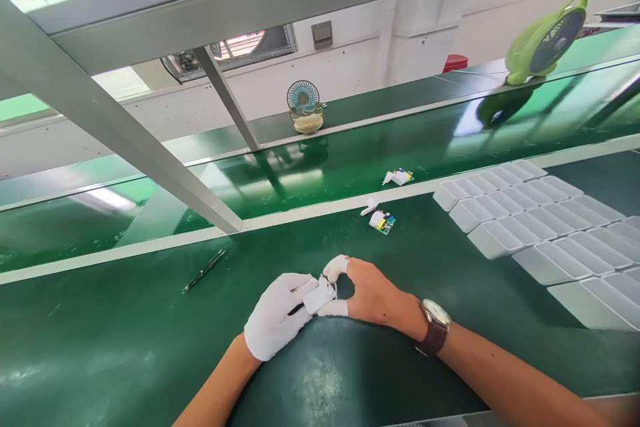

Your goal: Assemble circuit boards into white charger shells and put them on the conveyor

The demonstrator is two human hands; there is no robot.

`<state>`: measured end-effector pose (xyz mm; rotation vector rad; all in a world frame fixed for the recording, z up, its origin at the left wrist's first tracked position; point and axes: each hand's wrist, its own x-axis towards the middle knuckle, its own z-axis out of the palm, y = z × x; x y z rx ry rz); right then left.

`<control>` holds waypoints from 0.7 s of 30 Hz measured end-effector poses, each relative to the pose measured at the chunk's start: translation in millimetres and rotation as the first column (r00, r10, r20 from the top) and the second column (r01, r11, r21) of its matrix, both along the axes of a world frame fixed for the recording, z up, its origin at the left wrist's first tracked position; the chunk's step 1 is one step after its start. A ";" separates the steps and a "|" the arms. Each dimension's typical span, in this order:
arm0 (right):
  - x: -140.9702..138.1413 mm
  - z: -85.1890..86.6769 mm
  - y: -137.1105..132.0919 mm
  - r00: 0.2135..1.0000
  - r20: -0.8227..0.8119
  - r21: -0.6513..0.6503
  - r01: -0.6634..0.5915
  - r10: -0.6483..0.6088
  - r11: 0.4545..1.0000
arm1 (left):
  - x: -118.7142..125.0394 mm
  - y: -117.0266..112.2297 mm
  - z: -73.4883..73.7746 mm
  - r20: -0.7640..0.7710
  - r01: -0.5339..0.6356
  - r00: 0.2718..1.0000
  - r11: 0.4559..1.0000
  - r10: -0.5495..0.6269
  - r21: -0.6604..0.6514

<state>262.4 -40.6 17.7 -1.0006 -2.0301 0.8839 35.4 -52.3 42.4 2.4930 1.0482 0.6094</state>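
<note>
A small white plastic casing (318, 297) is held between my two hands, just above the green worktop. My left hand (278, 312), in a white glove, is closed around the casing's left side. My right hand (367, 290) wears white finger cots on the thumb and a finger, and it pinches the casing's right end, where a thin white loop shows. What lies inside the casing is too small to make out. Beyond my hands, a small circuit board (383, 221) with yellow and blue parts lies on the worktop, a white piece (369, 206) beside it.
Rows of white trays (545, 213) stand at the right. Black tweezers (204, 271) lie at the left. Another circuit board (399, 177) rests on the green conveyor belt behind a pale rail. A small fan (304, 107) and a green fan (547, 43) stand farther back. A metal frame (150, 140) crosses the left.
</note>
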 end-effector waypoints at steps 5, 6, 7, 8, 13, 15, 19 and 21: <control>-0.7 -7.9 1.9 0.995 -0.048 0.141 -0.079 0.086 0.987 | 1.8 -4.7 -2.2 0.061 -0.071 0.996 0.997 0.072 -0.013; 0.3 -8.7 2.9 0.994 -0.048 0.156 -0.089 0.097 0.984 | 2.4 -5.4 -1.3 0.070 -0.096 0.993 0.995 0.097 -0.019; 1.4 -9.1 3.9 0.993 -0.051 0.162 -0.101 0.111 0.982 | 2.9 -6.0 -0.3 0.076 -0.125 0.989 0.992 0.126 -0.022; 2.5 -9.4 4.9 0.990 -0.058 0.159 -0.119 0.129 0.980 | 3.2 -6.5 0.6 0.080 -0.154 0.985 0.988 0.155 -0.021; 1.0 -11.5 5.2 0.985 -0.150 0.064 -0.070 0.079 0.995 | -1.1 -5.4 0.6 0.067 -0.185 0.981 0.983 0.185 -0.006; -1.4 -12.4 3.4 0.985 -0.166 0.067 -0.026 0.037 0.997 | -4.6 -3.4 -2.0 0.070 -0.147 0.987 0.989 0.147 -0.001; -2.2 -11.5 1.3 0.989 -0.058 0.171 -0.126 0.138 0.977 | -10.7 -1.6 -7.6 0.071 -0.134 0.989 0.991 0.132 0.026; -1.1 -11.2 1.3 0.986 0.052 0.198 -0.168 0.161 0.966 | -12.3 -3.0 -9.6 0.062 -0.187 0.981 0.981 0.184 0.043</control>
